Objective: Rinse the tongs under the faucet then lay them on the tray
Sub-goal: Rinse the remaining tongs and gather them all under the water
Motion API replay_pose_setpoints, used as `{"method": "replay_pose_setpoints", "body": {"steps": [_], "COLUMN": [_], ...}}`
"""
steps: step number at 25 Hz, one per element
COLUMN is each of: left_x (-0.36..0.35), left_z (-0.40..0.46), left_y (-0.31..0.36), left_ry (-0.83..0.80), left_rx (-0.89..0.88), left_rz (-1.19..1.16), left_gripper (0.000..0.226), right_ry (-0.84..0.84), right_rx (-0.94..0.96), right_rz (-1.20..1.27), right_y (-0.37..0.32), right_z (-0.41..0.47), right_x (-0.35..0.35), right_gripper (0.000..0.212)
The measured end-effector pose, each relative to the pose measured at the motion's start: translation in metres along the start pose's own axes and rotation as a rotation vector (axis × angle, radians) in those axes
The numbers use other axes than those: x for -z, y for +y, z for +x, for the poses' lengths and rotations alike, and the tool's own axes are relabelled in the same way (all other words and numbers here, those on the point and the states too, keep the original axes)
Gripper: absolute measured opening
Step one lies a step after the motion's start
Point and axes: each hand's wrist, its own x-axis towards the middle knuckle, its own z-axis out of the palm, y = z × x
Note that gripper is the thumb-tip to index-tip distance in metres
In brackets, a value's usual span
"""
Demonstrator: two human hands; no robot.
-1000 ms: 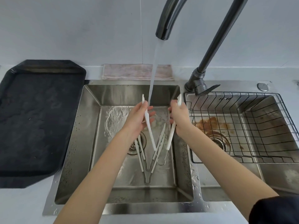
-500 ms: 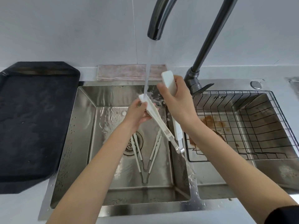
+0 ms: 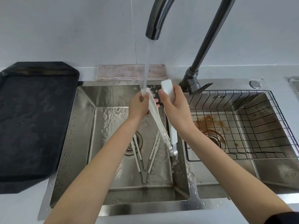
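White tongs [image 3: 159, 125] are spread in a V over the left sink basin, hinge end low near the divider. My left hand [image 3: 140, 106] grips the tip of the left arm right under the water stream [image 3: 146, 67] from the dark faucet [image 3: 153, 21]. My right hand [image 3: 174, 107] grips the right arm, whose flat white tip sticks up above my fingers. Two more white tongs [image 3: 146, 156] lie on the floor of the left basin [image 3: 84, 126] by the drain. The black tray [image 3: 32, 123] lies on the counter to the left.
A wire rack [image 3: 242, 126] sits in the right basin, over a brown stain and a drain. A folded pinkish cloth [image 3: 131, 72] lies behind the sink. The faucet base and lever [image 3: 193, 82] stand between the basins.
Over the last second I raised the tongs from deep in the basin up to the stream and turned their flat faces toward me. Water now runs down the left arm and off the hinge.
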Motion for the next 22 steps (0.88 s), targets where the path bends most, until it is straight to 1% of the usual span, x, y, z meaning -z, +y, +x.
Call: {"method": "replay_pose_setpoints", "body": {"steps": [2, 4, 5, 7, 9, 13, 16, 17, 19, 20, 22], "left_x": [0.001, 0.005, 0.006, 0.006, 0.004, 0.005, 0.008, 0.01, 0.016, 0.019, 0.029], "left_z": [-0.001, -0.001, -0.001, 0.0, -0.002, -0.003, -0.008, -0.008, -0.007, -0.007, -0.007], "left_y": [0.001, 0.0, -0.001, -0.001, 0.002, 0.005, 0.006, 0.006, 0.005, 0.003, 0.0], "left_ry": [-0.062, -0.106, -0.097, -0.049, 0.0, 0.105, 0.052, 0.032, -0.005, -0.027, -0.051], "left_rx": [-0.024, -0.05, -0.066, -0.086, -0.098, -0.215, -0.254, -0.242, -0.202, -0.172, -0.094], "left_rz": [-0.022, -0.088, -0.106, -0.1, -0.059, 0.153, 0.23, 0.212, 0.118, 0.06, -0.039], "left_gripper": [0.032, 0.04, 0.039, 0.031, 0.026, 0.041, 0.038, 0.034, 0.031, 0.036, 0.051], "right_ry": [-0.007, -0.023, -0.034, -0.047, -0.036, -0.035, -0.051, -0.061, -0.096, -0.121, -0.165], "right_rx": [0.009, 0.012, 0.018, 0.023, 0.008, -0.014, 0.011, 0.009, -0.001, -0.008, -0.013], "right_rz": [0.001, 0.004, 0.006, 0.0, 0.007, 0.049, 0.018, 0.001, -0.03, -0.029, -0.014], "right_y": [0.005, 0.007, 0.008, 0.01, 0.011, 0.012, 0.014, 0.015, 0.017, 0.016, 0.013], "right_z": [0.0, 0.0, 0.0, -0.001, -0.001, -0.002, 0.001, 0.002, 0.007, 0.009, 0.015], "right_x": [0.0, -0.001, -0.002, -0.005, -0.006, -0.003, -0.004, -0.006, -0.011, -0.013, -0.021], "right_gripper": [0.017, 0.02, 0.02, 0.02, 0.023, 0.02, 0.013, 0.013, 0.024, 0.027, 0.025]}}
